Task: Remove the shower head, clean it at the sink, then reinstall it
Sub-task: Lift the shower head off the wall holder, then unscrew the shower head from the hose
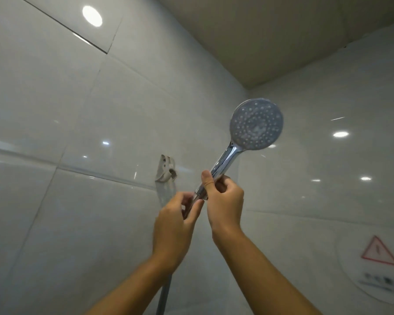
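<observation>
A chrome shower head (256, 123) with a round grey spray face is held up in front of the tiled wall, its face turned toward me. My right hand (223, 198) grips the lower part of its chrome handle. Just below, my left hand (175, 226) pinches the hose nut at the handle's end. The metal hose (164, 294) hangs down behind my left forearm. A white wall bracket (165, 170) with nothing in it sits on the tiles to the left of my hands.
Glossy pale tiles cover both walls, which meet in a corner to the right of the shower head. A white appliance (378, 267) with a red warning triangle hangs at the lower right. The ceiling (282, 30) is close above.
</observation>
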Demonstrator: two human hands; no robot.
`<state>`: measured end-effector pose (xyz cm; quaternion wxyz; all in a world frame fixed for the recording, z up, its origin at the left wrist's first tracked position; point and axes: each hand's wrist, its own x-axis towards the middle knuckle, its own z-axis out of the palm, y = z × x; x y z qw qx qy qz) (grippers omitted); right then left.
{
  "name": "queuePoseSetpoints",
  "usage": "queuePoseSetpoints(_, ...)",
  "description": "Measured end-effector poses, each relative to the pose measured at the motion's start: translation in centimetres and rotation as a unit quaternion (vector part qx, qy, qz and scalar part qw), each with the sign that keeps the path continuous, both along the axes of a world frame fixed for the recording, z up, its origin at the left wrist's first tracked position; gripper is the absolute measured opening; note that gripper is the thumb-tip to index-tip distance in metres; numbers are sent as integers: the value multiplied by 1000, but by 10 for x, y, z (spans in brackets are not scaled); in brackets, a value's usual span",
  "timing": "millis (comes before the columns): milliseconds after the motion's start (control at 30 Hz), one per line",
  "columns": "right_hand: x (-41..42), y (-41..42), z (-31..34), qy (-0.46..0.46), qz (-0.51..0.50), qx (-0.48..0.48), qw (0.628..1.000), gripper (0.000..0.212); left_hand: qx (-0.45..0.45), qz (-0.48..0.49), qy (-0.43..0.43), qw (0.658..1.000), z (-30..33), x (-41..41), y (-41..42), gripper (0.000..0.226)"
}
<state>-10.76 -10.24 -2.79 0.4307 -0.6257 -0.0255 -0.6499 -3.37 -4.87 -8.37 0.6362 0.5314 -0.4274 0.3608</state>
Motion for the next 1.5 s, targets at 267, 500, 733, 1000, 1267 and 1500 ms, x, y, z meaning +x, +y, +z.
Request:
queuePoseSetpoints(267, -76, -10, -151, 61, 116, 102, 986, 20, 14, -108, 112, 988, -165, -80, -14, 11)
queuePoseSetpoints(500, -138, -12, -297, 112, 180, 262, 941, 15, 104, -95, 209, 968, -320, -166, -8, 42)
queuePoseSetpoints(733, -200, -6, -416, 137, 159, 484, 850, 17, 261, -73, 270, 924, -439, -236, 13, 54)
queuePoseSetpoints(1000, -251, 4, -527, 214, 123, 618, 746, 31, 474, -82, 390, 785, -531, -307, 31, 39)
queuePoseSetpoints(1267, -270, 2, -580, 233, 174, 661, 691, 34, 483, -228, 489, 690, -557, -322, 47, 32)
queuePoseSetpoints(1500, -275, 4, -591, 238, 168, 670, 682, 35, 441, -275, 549, 655, -563, -317, 56, 31)
